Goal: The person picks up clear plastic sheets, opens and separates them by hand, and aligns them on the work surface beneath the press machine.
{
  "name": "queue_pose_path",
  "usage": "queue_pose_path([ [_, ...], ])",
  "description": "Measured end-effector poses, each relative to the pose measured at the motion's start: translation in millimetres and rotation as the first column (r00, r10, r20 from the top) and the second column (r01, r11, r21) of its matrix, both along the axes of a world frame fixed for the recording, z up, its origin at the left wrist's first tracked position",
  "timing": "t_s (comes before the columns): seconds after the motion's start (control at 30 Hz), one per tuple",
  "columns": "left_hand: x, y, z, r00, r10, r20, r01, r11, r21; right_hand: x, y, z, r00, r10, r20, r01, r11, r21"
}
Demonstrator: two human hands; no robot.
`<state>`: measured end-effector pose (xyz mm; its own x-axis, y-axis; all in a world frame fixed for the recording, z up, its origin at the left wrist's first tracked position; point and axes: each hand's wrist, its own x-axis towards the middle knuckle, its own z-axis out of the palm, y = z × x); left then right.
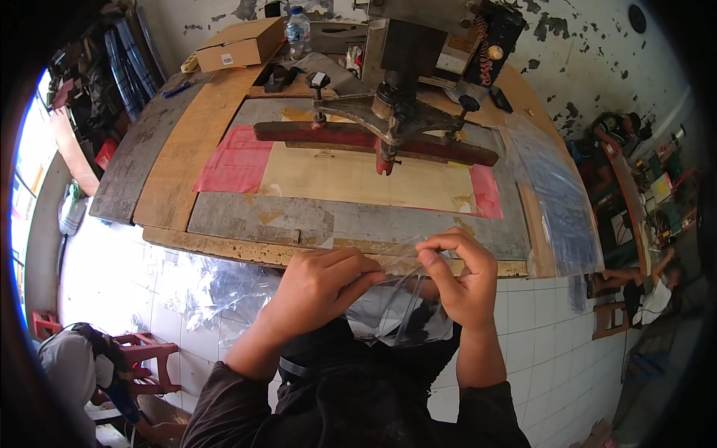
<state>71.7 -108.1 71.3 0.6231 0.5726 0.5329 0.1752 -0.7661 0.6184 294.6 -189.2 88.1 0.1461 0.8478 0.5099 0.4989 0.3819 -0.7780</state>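
A clear plastic sheet hangs between my two hands, over my lap at the table's front edge. My left hand is closed, its fingertips pinching the sheet's left side. Thumb and forefinger of my right hand pinch the sheet's upper right edge, a little higher. Beyond my hands stands a press with a long red and black bar. Under the bar lies a cream-coloured sheet with pink sections at its ends.
Stacked clear plastic sheets lie at the table's right edge. Loose plastic is on the floor at left. A cardboard box and a water bottle stand at the back. Other people sit at both sides, one near a red stool.
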Motion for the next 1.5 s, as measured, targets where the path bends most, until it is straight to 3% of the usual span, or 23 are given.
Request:
queue_pose_path([
  [0.37, 6.7, 13.0, 1.7, 0.994, 0.084, -0.070, -0.064, 0.967, 0.245, 14.2, 12.9, -25.5, 0.994, -0.062, 0.087, 0.057, 0.996, 0.062],
  [0.4, 4.7, 14.1, 4.7, 0.994, 0.083, -0.070, -0.064, 0.967, 0.245, 16.9, 17.4, -34.3, 0.992, -0.059, -0.113, 0.065, 0.996, 0.055],
  [0.43, 0.7, 14.7, 9.9, 0.982, 0.115, -0.151, -0.091, 0.983, 0.158, 19.8, 22.2, -42.8, 0.950, -0.054, -0.308, 0.072, 0.996, 0.047],
  [0.57, -27.3, 32.8, 8.6, 0.921, 0.111, -0.372, -0.139, 0.989, -0.049, 57.7, 28.3, -71.9, 0.919, -0.093, -0.382, 0.101, 0.995, 0.001],
  [0.73, -44.6, 50.0, 9.3, 0.916, 0.144, -0.375, -0.185, 0.980, -0.075, 93.1, 23.6, -93.4, 0.934, 0.023, -0.356, -0.007, 0.999, 0.045],
  [0.8, -51.3, 61.3, 2.5, 0.933, 0.130, -0.337, -0.175, 0.979, -0.105, 102.5, 22.7, -101.4, 0.963, 0.086, -0.255, -0.077, 0.996, 0.044],
  [0.9, -53.9, 74.8, 4.1, 0.948, 0.117, -0.296, -0.182, 0.962, -0.204, 99.5, 23.8, -103.0, 0.909, 0.144, -0.391, -0.129, 0.990, 0.064],
  [1.0, -49.6, 84.6, 1.9, 0.974, 0.138, -0.180, -0.162, 0.979, -0.122, 103.6, 25.8, -108.4, 0.941, 0.037, -0.336, -0.042, 0.999, -0.005],
  [1.07, -42.5, 87.0, 3.4, 0.982, 0.181, -0.045, -0.169, 0.966, 0.197, 102.0, 27.6, -102.5, 0.968, -0.042, -0.246, 0.059, 0.996, 0.063],
  [1.1, -36.1, 87.2, 3.9, 0.983, 0.178, -0.047, -0.166, 0.967, 0.194, 101.0, 28.2, -100.2, 0.979, -0.128, -0.161, 0.150, 0.979, 0.137],
  [1.17, -23.4, 86.7, 2.6, 0.970, 0.210, 0.123, -0.241, 0.899, 0.365, 102.5, 31.6, -106.1, 0.973, -0.174, -0.153, 0.200, 0.963, 0.181],
  [1.2, -24.6, 92.4, -8.8, 0.982, 0.176, 0.075, -0.191, 0.920, 0.341, 103.8, 33.7, -108.0, 0.966, -0.214, -0.145, 0.244, 0.942, 0.231],
  [1.23, -21.1, 90.7, -20.3, 0.983, 0.169, 0.071, -0.180, 0.961, 0.212, 105.2, 33.2, -107.6, 0.966, -0.215, -0.146, 0.245, 0.942, 0.231],
  [1.3, -21.6, 91.1, -43.8, 0.991, 0.134, 0.013, -0.135, 0.988, 0.071, 110.6, 31.1, -104.8, 0.961, -0.249, -0.121, 0.245, 0.968, -0.047],
  [1.33, -23.3, 90.7, -54.0, 0.991, 0.133, 0.011, -0.133, 0.988, 0.073, 113.2, 33.0, -103.7, 0.960, -0.250, -0.124, 0.246, 0.968, -0.045],
  [1.4, -29.0, 88.3, -68.8, 0.996, 0.086, -0.022, -0.088, 0.986, -0.139, 115.9, 33.6, -103.7, 0.954, -0.192, -0.231, 0.148, 0.969, -0.196],
  [1.43, -29.3, 86.1, -68.9, 0.996, 0.087, -0.027, -0.090, 0.985, -0.145, 118.2, 32.5, -104.9, 0.953, -0.192, -0.235, 0.145, 0.968, -0.203],
  [1.5, -28.0, 79.6, -64.3, 0.979, 0.193, 0.059, -0.130, 0.827, -0.547, 120.9, 35.1, -105.6, 0.932, -0.200, -0.303, 0.121, 0.958, -0.261],
])
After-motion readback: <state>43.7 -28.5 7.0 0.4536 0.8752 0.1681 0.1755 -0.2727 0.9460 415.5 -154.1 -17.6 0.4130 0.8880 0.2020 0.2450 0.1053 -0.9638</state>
